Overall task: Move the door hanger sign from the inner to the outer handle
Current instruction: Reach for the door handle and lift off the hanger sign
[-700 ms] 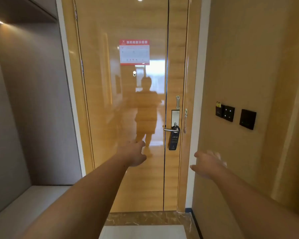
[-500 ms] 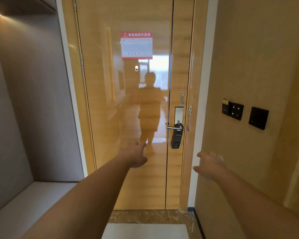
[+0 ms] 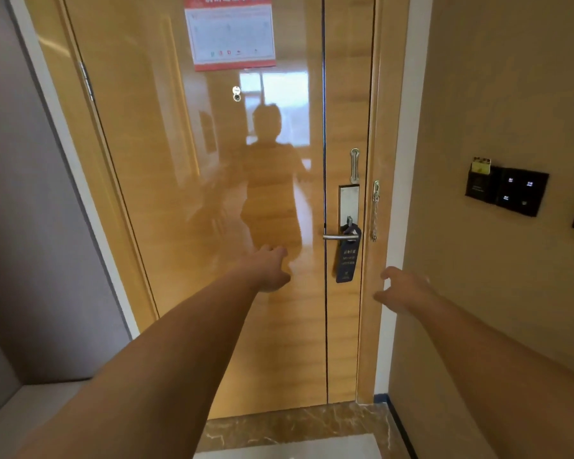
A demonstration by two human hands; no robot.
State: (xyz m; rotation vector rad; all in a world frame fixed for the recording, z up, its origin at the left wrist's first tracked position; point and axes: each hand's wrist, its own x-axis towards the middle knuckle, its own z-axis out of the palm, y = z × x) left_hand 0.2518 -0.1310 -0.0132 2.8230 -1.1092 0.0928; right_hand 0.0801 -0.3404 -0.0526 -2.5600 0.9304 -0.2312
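Note:
A dark blue door hanger sign (image 3: 346, 260) hangs from the silver inner lever handle (image 3: 338, 237) on the right side of a glossy wooden door (image 3: 179, 193), which stands closed. My left hand (image 3: 268, 268) reaches out in front of the door, left of the handle and a little below it, fingers apart and empty. My right hand (image 3: 403, 288) is raised below and to the right of the sign, fingers loosely spread, holding nothing. Neither hand touches the sign or the handle.
A security chain (image 3: 375, 210) hangs on the frame beside the lock plate. A red-bordered notice (image 3: 232, 31) and a peephole (image 3: 236, 93) sit higher on the door. Black switch panels (image 3: 507, 190) are on the right wall. A grey wall (image 3: 24, 226) and low ledge stand left.
The view has come closer to the door, and the handle and sign look larger. Both hands have stretched further forward towards the door, still empty.

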